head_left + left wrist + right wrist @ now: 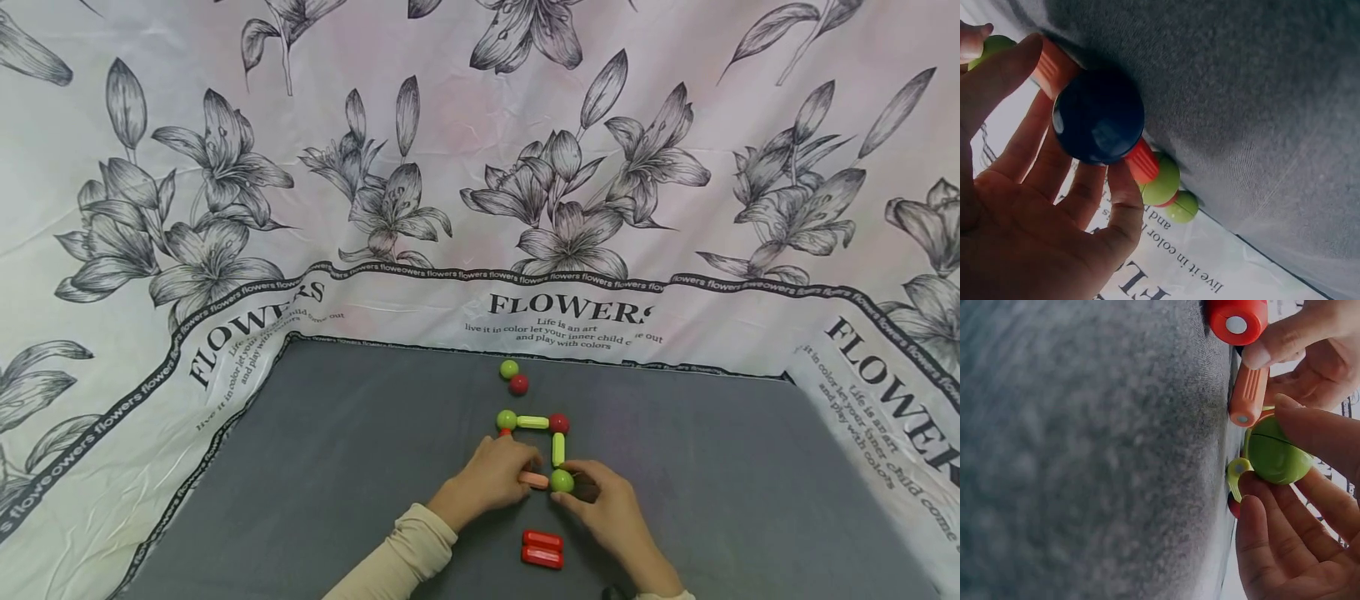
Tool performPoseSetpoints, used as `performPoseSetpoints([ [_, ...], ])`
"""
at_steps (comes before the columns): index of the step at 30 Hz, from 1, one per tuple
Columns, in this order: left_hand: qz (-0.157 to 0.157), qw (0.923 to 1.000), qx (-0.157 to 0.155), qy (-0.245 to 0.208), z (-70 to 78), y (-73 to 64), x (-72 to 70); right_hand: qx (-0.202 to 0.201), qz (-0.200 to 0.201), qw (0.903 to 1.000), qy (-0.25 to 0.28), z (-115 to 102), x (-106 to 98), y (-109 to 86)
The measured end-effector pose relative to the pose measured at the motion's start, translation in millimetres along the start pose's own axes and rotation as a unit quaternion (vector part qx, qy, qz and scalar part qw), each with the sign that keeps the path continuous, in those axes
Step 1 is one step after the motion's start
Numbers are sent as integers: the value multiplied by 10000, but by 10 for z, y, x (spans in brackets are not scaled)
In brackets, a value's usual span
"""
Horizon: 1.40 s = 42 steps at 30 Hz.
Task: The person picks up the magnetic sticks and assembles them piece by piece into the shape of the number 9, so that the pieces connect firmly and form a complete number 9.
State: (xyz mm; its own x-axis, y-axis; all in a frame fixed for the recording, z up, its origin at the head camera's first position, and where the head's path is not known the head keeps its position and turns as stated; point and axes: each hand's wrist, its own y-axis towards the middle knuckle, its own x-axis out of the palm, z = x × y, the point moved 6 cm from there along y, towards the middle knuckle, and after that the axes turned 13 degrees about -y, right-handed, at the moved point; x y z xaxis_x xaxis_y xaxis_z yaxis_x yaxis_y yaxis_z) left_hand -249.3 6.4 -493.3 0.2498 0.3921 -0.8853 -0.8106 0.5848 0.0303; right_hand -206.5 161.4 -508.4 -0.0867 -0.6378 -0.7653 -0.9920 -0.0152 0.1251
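My left hand (491,477) grips an orange rod (534,480), its thumb lying on the rod in the right wrist view. A dark blue ball (1099,117) sits at the rod's other end, in the left palm's hollow, hidden in the head view. My right hand (611,504) pinches a green ball (1279,453) between thumb and fingers, close by the rod's silvery end. Above it lie a yellow-green rod (558,450), a red ball (558,423), a second yellow-green rod (532,422) and another green ball (507,419). A red-orange rod (1142,161) runs between that ball and the blue one.
Two red rods (542,547) lie side by side nearer the body. Beyond the shape sit a loose green ball (509,368) and a red ball (519,384). A grey cloth (360,433) covers the surface, bordered by a flower-printed sheet (420,308).
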Motion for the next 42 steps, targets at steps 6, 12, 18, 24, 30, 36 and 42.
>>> performPoseSetpoints([
  [6,41,10000,35,81,-2,-25,17,-1,-112,9998,-182,-1,36,54],
  [12,35,9999,23,-96,-11,-34,13,88,-248,9992,-308,30,57,77],
  [18,15,9999,-69,-134,-16,-25,0,76,-328,9988,-351,35,69,97],
  [24,0,9999,-68,-135,-9,-31,-9,-8,-296,9989,-374,33,43,109],
  [30,18,9998,-71,-159,-9,-22,-11,-50,70,9985,-546,3,-99,222],
  [36,55,9999,-61,-96,4,-24,-24,249,-21,9966,-784,20,-115,377],
  [42,9,9999,-68,-81,21,-20,2,329,-239,9956,-843,45,-34,454],
])
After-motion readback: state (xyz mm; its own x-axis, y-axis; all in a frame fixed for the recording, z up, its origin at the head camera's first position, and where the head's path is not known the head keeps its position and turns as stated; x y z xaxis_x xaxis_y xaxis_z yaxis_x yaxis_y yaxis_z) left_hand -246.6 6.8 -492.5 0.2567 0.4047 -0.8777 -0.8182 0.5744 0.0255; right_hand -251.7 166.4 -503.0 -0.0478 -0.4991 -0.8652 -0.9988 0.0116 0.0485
